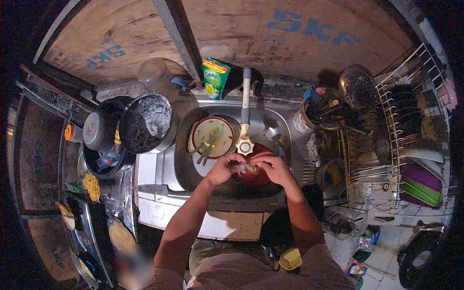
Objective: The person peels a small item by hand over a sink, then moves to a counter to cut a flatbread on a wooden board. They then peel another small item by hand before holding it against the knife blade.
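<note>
My left hand (229, 166) and my right hand (273, 169) come together over a red basin (258, 181) in the metal sink (183, 169). The fingers of both are closed in a pinch on a small pale, yellowish clump (251, 167), too small to name. Just beyond them stands the tap (245, 142), with a cream star-shaped knob. Left of the tap, a brown-rimmed plate (218, 126) holds cloudy liquid, green bits and the ends of some cutlery (207, 151). A white dish shows partly under it.
A green Sunlight pouch (214, 79) stands behind the sink. At left are a dark pan (147, 123), a lidded pot (99, 126) and a knife (154, 189) on the counter edge. A utensil bucket (303, 121) and a wire dish rack (386, 116) stand at right.
</note>
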The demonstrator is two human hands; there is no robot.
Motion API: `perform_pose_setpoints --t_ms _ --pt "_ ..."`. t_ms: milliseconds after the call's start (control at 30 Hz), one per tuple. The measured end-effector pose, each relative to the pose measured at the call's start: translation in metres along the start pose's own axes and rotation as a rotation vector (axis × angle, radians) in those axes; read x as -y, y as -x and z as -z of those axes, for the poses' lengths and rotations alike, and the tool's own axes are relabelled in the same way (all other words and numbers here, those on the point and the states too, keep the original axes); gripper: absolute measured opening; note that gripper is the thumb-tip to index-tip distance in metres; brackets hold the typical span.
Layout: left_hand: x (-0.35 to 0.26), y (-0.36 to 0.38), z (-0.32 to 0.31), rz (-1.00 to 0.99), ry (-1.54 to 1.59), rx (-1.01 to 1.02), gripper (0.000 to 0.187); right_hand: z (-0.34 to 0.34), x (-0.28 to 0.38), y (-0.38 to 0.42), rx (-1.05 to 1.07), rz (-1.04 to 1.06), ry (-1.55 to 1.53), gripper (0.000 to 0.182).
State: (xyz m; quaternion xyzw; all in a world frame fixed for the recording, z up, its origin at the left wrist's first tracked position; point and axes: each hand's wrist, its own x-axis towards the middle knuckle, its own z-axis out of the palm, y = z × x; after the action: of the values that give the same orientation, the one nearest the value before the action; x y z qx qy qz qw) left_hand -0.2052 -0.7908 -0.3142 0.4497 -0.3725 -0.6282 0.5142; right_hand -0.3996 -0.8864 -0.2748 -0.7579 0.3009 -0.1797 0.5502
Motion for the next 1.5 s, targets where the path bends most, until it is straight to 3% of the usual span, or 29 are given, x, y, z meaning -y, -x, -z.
perform_pose_setpoints --t_ms 67,267,433,833,1000,1167,1433,1500 --pt "-0.001 -0.001 0.0 0.041 -0.01 0.003 0.013 0.001 -0.003 -0.001 -0.019 0.081 0.058 0.018" --pt "-0.006 0.0 0.001 0.066 -0.078 -0.019 0.015 0.01 0.012 -0.005 0.026 -0.089 -0.038 0.018" --pt "0.0 -0.003 0.003 0.053 0.009 -0.029 0.016 0.013 0.021 -0.01 0.097 0.047 0.184 0.021" --pt "-0.008 -0.004 -0.003 0.096 -0.055 -0.086 0.014 0.007 0.025 -0.023 0.272 0.026 0.367 0.015" --pt "0.016 -0.011 0.002 0.018 0.063 -0.093 0.014 0.006 0.02 -0.024 0.213 -0.039 0.387 0.013" --pt "0.011 -0.011 -0.002 0.121 0.173 -0.191 0.014 0.006 0.018 -0.02 0.198 -0.057 0.358 0.012" --pt "0.005 -0.004 0.0 0.191 0.266 -0.154 0.017 0.018 0.022 -0.004 0.092 -0.083 0.207 0.013" --pt "0.008 -0.002 0.002 0.202 0.321 -0.143 0.017 0.012 -0.005 -0.001 0.052 -0.106 0.134 0.014"
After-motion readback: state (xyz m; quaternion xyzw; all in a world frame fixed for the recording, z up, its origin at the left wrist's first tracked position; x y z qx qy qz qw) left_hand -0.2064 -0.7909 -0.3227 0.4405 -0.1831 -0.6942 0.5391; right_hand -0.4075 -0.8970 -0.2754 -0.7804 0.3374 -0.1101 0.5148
